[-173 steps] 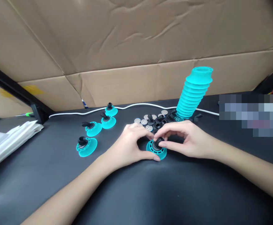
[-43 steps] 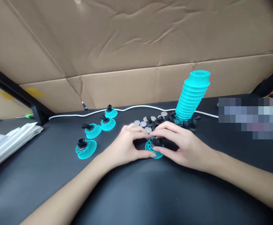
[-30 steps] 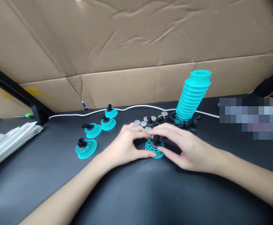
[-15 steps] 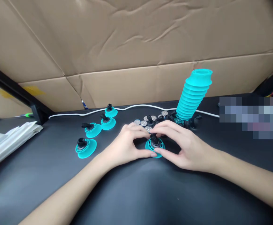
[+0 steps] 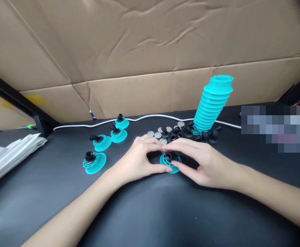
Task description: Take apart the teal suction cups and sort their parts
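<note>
The left hand (image 5: 139, 156) has its grip half open, thumb and forefinger holding the turquoise cup (image 5: 177, 168) from nine o'clock. At three o'clock, the right hand (image 5: 206, 163) has a narrower grip about the black knob (image 5: 169, 156) on top. From the cup, silvery discs (image 5: 157, 135) lie at eleven, a turquoise stack (image 5: 211, 106) leans at one.

Your left hand (image 5: 141, 155) is curved in a loose C, thumb and fingers apart. Your right hand (image 5: 204, 163) mirrors it, both forearms angling in from the sides.
</note>
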`<state>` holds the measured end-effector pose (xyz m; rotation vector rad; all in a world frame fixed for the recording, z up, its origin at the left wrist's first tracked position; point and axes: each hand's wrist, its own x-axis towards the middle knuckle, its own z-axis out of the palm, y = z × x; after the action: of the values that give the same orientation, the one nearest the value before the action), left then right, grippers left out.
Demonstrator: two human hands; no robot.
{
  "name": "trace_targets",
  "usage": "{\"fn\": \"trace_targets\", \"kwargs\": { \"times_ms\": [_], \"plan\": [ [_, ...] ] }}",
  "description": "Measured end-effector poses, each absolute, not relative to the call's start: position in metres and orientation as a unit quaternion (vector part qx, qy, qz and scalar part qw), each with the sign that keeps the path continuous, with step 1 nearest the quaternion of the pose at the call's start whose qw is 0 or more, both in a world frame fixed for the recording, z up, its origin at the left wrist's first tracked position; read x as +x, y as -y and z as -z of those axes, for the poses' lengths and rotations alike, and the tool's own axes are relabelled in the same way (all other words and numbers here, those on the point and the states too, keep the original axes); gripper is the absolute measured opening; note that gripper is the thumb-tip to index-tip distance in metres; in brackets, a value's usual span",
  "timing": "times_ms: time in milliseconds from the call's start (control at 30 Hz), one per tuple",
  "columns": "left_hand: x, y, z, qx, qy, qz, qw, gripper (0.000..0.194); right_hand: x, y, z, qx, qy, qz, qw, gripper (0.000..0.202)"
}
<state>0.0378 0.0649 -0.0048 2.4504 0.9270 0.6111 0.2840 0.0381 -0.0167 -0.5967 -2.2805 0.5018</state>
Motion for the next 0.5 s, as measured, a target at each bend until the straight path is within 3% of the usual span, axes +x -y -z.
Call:
{"fn": "trace_targets", "kwargs": {
  "times_ms": [367,500],
  "plan": [
    [0.0386,-0.0649,0.0039,0.888,-0.339,-0.219,0.222,0.034,0.2837,-0.0377,0.0149,-0.233,0.881,-0.208,0.356,0.055],
    [0.0389,-0.0641,0.0034,0.887,-0.342,-0.214,0.226,0.034,0.2828,-0.0398,0.0161,-0.244,0.88,-0.174,0.368,0.028]
  ]
}}
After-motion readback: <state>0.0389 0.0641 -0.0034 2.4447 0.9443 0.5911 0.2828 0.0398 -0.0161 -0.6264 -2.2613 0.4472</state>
